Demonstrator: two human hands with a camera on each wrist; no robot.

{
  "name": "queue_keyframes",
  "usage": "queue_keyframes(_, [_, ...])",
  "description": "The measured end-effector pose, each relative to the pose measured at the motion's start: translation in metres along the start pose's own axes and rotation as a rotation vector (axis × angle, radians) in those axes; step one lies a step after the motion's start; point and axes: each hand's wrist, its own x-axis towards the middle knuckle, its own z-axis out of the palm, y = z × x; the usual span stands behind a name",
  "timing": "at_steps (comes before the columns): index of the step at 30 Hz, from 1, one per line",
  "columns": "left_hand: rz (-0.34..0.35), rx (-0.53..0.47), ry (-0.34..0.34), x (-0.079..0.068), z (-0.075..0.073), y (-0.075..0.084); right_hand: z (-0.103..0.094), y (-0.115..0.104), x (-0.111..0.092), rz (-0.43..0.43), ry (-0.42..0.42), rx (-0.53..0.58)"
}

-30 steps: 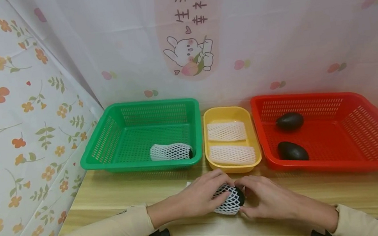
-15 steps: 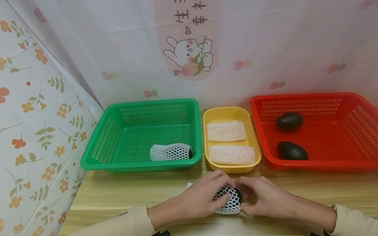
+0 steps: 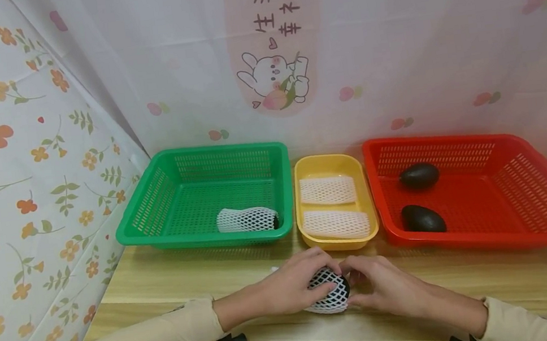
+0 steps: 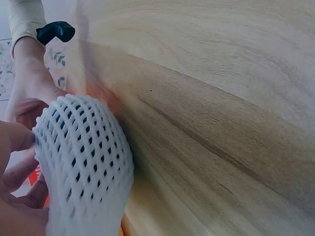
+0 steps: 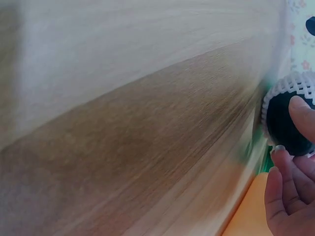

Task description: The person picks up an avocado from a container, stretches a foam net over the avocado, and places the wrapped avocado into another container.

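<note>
Near the front of the table, my left hand (image 3: pixel 295 283) grips a dark avocado (image 5: pixel 281 122) inside a white foam net sleeve (image 4: pixel 88 157), with fingers over its top and side. Facing it, my right hand (image 3: pixel 387 287) holds the avocado's right end, where the sleeve opens. The right wrist view shows that thumb on the bare dark end and the fingertips at the sleeve's edge below. Behind the left hand, the sleeve's far end is mostly hidden.
A green basket (image 3: pixel 210 241) at back left holds one netted avocado (image 3: pixel 246 219). The yellow tray (image 3: pixel 341 244) beside it contains two foam net sleeves (image 3: pixel 336 224). At right, a red basket (image 3: pixel 502 193) has two bare avocados (image 3: pixel 419 175). A printed curtain (image 3: pixel 394 64) hangs behind.
Less of the avocado's dark right end shows past the sleeve than a second ago. Both hands stay almost in place, and the baskets and tray look the same.
</note>
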Motion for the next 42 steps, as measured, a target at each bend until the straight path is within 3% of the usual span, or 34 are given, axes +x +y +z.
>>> queue_keyframes(6, [0.022, 0.012, -0.003, -0.001, 0.0, -0.001, 0.001, 0.001, -0.001, 0.002, 0.0, -0.009])
queue_keyframes(13, [0.046, 0.147, -0.131, -0.007, -0.004, -0.002, 0.001, 0.001, 0.0, 0.001, 0.016, -0.047])
queue_keyframes(17, [0.029, 0.18, -0.153, -0.009, -0.005, -0.003, 0.001, 0.001, 0.001, 0.022, 0.007, -0.044])
queue_keyframes(22, [-0.035, 0.167, -0.151, -0.009, -0.002, -0.005, 0.003, 0.002, 0.002, 0.027, 0.023, -0.085])
queue_keyframes(27, [-0.056, 0.153, -0.127, -0.009, 0.001, -0.007, 0.005, 0.001, 0.004, 0.043, 0.047, -0.156])
queue_keyframes(34, [-0.049, 0.126, -0.082, -0.008, 0.005, -0.011, 0.01, 0.002, 0.007, 0.029, 0.057, -0.181])
queue_keyframes(42, [0.037, 0.094, -0.016, -0.006, 0.007, -0.011, 0.011, 0.001, 0.01, 0.018, 0.031, -0.161])
